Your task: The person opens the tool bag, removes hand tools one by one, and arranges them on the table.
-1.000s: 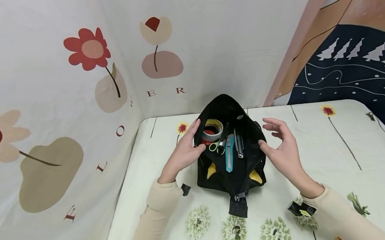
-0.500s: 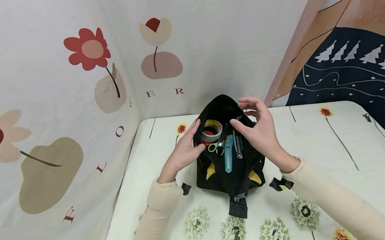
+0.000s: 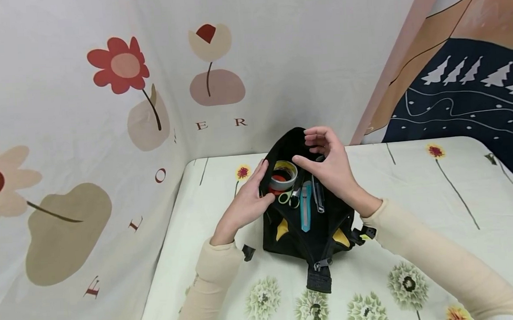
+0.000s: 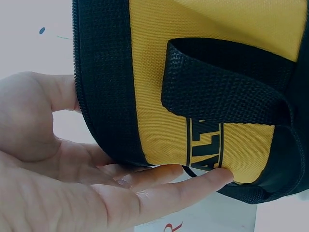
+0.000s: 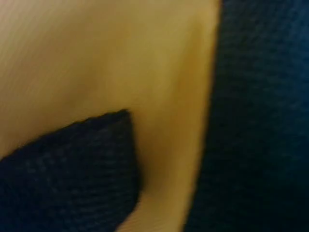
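Note:
An unzipped black tool bag (image 3: pixel 282 247) with yellow panels stands on the table in the head view. My left hand (image 3: pixel 248 201) holds its left side, thumb at the zippered edge and fingers along the outside. The left wrist view shows those fingers against the yellow panel (image 4: pixel 241 145), below a black webbing loop (image 4: pixel 212 84). Over the opening's right side is my right hand (image 3: pixel 330 164), thumb apart from its bent fingers, nothing visible between them. Inside lie a roll of tape (image 3: pixel 286 183), pale-green-handled scissors (image 3: pixel 285 197), a teal utility knife (image 3: pixel 305 210) and a dark utility knife (image 3: pixel 320 200).
The table (image 3: pixel 412 186) has a flower-print cover. A patterned cloth wall (image 3: pixel 278 73) rises right behind the bag, and another runs along the left. The bag's zipper-end tab (image 3: pixel 319 279) points toward the front. Blurred yellow and black fabric (image 5: pixel 159 96) fills the right wrist view.
My right hand has moved left from beside the bag to over its opening. The left hand has kept its place on the bag's left side, and the bag has stayed put.

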`<state>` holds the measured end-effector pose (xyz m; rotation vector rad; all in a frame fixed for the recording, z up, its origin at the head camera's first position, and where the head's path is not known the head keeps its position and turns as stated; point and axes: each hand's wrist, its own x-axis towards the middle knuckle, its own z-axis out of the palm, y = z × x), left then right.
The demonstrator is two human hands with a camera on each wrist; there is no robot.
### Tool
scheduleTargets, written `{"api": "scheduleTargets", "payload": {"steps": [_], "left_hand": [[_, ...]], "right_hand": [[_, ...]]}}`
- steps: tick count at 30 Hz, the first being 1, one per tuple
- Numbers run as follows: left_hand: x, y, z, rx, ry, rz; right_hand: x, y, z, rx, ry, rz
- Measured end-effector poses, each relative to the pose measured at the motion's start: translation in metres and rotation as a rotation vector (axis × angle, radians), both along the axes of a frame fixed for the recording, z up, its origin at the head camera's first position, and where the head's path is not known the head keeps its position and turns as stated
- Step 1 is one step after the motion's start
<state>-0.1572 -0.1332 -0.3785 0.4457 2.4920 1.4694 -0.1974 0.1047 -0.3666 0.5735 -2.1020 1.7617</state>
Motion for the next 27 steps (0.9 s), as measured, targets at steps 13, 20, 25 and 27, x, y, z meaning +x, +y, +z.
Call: {"api": "scheduleTargets", "payload": {"steps": [13,20,25,27], "left_hand": [[-0.002,-0.001,0.001,-0.033,-0.009,-0.005],[-0.001,-0.004,0.002,-0.059,-0.017,-0.019],[-0.001,-0.004,0.002,-0.046,-0.02,-0.026],[-0.001,-0.003,0.002,-0.044,-0.022,-0.032]], "right_hand": [[-0.017,-0.006,-0.032,0.148,-0.076,0.051],[-0.018,-0.01,-0.045,0.228,-0.096,0.045],[-0.021,-0.008,-0.049,0.264,-0.144,0.055],[-0.022,-0.006,-0.052,0.292,-0.163,0.063]]}}
